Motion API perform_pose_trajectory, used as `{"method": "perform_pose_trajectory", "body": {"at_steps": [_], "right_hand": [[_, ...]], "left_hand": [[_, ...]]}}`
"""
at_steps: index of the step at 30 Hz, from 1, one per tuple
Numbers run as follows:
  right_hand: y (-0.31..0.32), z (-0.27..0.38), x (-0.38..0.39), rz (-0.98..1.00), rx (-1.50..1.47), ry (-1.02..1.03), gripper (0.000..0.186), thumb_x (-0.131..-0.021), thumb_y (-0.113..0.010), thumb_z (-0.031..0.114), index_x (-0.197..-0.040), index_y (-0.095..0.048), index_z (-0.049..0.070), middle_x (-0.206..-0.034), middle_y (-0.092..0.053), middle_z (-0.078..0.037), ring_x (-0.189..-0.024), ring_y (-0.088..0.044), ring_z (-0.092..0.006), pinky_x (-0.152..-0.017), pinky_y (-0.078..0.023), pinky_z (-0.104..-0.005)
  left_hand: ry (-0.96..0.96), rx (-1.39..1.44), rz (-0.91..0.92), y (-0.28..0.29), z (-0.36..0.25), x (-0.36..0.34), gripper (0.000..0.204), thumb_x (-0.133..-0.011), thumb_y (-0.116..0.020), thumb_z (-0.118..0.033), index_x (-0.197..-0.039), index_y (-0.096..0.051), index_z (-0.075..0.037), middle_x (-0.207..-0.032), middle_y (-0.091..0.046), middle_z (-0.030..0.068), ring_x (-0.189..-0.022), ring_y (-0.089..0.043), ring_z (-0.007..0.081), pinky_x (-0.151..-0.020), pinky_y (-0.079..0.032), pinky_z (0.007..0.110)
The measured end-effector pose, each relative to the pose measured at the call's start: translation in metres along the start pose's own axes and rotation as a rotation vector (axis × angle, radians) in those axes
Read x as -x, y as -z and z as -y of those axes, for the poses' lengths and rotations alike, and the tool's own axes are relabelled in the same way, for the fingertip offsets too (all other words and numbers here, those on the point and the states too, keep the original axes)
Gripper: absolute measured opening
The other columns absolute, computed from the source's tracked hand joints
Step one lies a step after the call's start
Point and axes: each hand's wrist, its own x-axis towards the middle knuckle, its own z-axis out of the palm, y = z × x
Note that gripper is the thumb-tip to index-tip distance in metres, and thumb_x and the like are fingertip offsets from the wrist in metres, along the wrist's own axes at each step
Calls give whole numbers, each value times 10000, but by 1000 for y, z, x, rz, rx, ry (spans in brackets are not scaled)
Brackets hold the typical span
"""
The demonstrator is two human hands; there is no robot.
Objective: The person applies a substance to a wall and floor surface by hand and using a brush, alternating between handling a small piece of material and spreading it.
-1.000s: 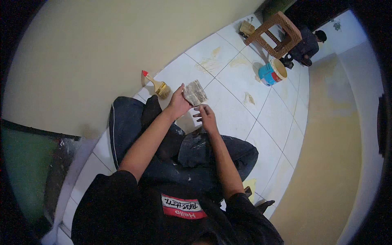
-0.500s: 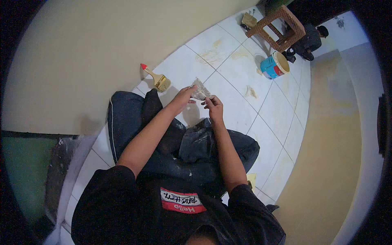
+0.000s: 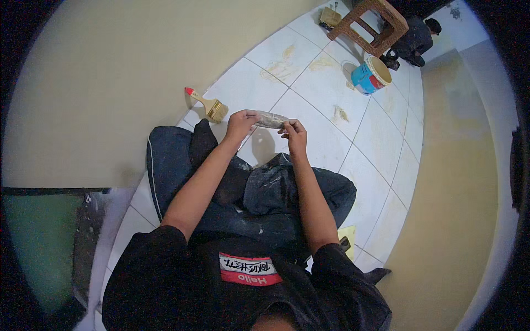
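The left hand (image 3: 241, 127) and right hand (image 3: 296, 138) hide the ends of the grey sheet (image 3: 271, 119); near the tiled floor (image 3: 320, 140)'s far edge, a woven-textured stool (image 3: 394, 34), cropped above, partly hides a person (image 3: 419, 42).

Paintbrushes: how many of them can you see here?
1. The paintbrush with the red-tipped handle is near the wall, left of the left hand. Others may be hidden behind the stool.
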Motion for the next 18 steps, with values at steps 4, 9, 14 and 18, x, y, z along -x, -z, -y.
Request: {"method": "perform_pose_trajectory", "body": {"at_steps": [4,9,14,18], "right_hand": [[0,0,-1,28,-39,-1,157,-926,-655,206,-921,-633,51,-792,-652,-41,-713,-654,-146,-617,-475,-265],[0,5,2,45,-48,-42,123,-931,-640,183,-919,-630,61,-793,-644,-28,-742,-651,-147,-645,-469,-263],[1,7,2,32,-122,-119,129,-936,-634,191,-893,-623,70,-753,-607,-13,-750,-635,-148,-654,-460,-277],[0,8,3,25,-175,-162,131,-942,-624,191,-875,-618,79,-738,-589,-9,-740,-621,-151,-657,-457,-281]], "left_hand": [[-119,27,-7,1,4,-2,251,-870,-689,-132,-1093,-636,-31,-934,-693,54,-830,-641,133,-693,-510,277],[-225,-41,-28,-1,3,-2,362,-839,-715,-59,-1177,-590,-42,-940,-690,71,-795,-627,124,-641,-497,262],[-343,-38,-11,-4,2,1,329,-840,-714,-70,-1152,-612,-56,-956,-683,75,-770,-617,118,-631,-497,260],[-341,-97,-2,-2,-2,3,256,-841,-696,-58,-1096,-673,-59,-961,-695,70,-768,-621,124,-656,-509,265]]}}
